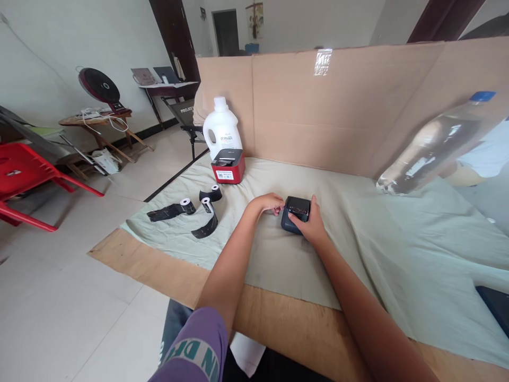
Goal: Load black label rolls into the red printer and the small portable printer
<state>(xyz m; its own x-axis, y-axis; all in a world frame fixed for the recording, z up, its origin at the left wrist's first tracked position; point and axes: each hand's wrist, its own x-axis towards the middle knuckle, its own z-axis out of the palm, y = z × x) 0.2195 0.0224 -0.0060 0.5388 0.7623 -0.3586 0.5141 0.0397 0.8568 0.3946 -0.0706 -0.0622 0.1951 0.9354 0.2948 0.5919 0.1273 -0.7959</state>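
Note:
A small dark blue printer-like box rests on the pale green cloth in the middle of the table. My right hand is wrapped round its right side, fingers over the top. Touching the box's left edge is my left hand, its fingers curled. Three paper rolls with black strips lie to the left, apart from both hands.
A red and black box and a white jug stand at the back left. A clear plastic bottle leans at the right against the cardboard wall. A red chair is on the floor.

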